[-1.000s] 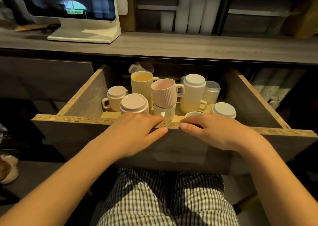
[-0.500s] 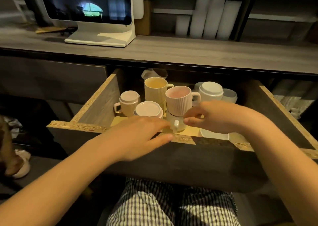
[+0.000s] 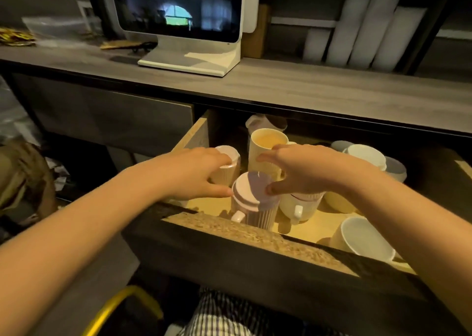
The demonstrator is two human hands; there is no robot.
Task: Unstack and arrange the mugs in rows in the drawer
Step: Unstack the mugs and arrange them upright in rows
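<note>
The open wooden drawer (image 3: 250, 229) holds several mugs. An upside-down pink ribbed mug (image 3: 255, 202) stands at the front. Behind it stands a tall yellow mug (image 3: 265, 151), and to its left a small upside-down cream mug (image 3: 226, 172). My left hand (image 3: 196, 174) reaches in with fingers spread, fingertips on top of the small cream mug and thumb near the pink mug. My right hand (image 3: 314, 172) is spread over a stacked pair, hiding the upper mug; only the white lower mug (image 3: 296, 208) shows. Its fingertips reach the yellow mug and its thumb touches the upside-down pink mug.
More mugs fill the right side: an upright white one (image 3: 362, 238) at the front, a cream one (image 3: 337, 202), and upside-down white (image 3: 365, 154) and grey (image 3: 396, 168) ones behind. A monitor (image 3: 184, 16) stands on the counter (image 3: 281, 85) above the drawer. A yellow chair frame (image 3: 120, 305) is by my knee.
Both hands left the drawer's front edge and moved forward into the drawer, over the mugs. The view came closer and shifted left.
</note>
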